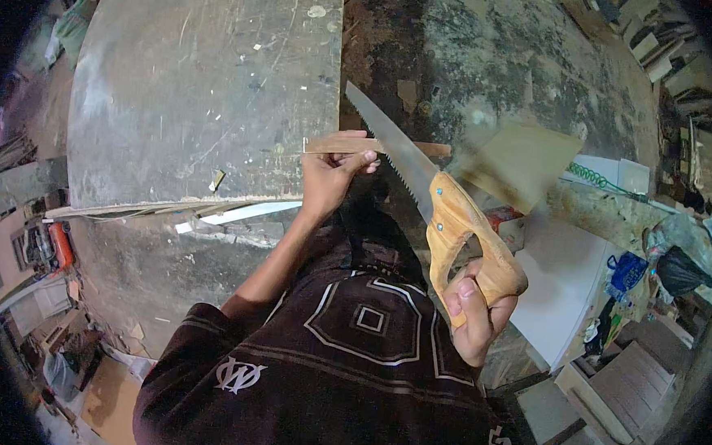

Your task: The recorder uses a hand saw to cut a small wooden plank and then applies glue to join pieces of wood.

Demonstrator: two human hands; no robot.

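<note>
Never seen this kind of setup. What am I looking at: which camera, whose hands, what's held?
There's no robot: these are a person's bare hands. The one picture comes from the left of two head-worn fisheye cameras looking down, so straight edges bend toward the rim. The dark shirt at the bottom is the wearer's own.

The left hand grips a thin wooden strip by the tabletop's edge. The right hand holds a handsaw by its wooden handle. The blade crosses the strip in view; whether the teeth touch it, I can't tell.

On the scuffed gray tabletop lies a small dark-and-yellow piece among pale flecks.
</note>
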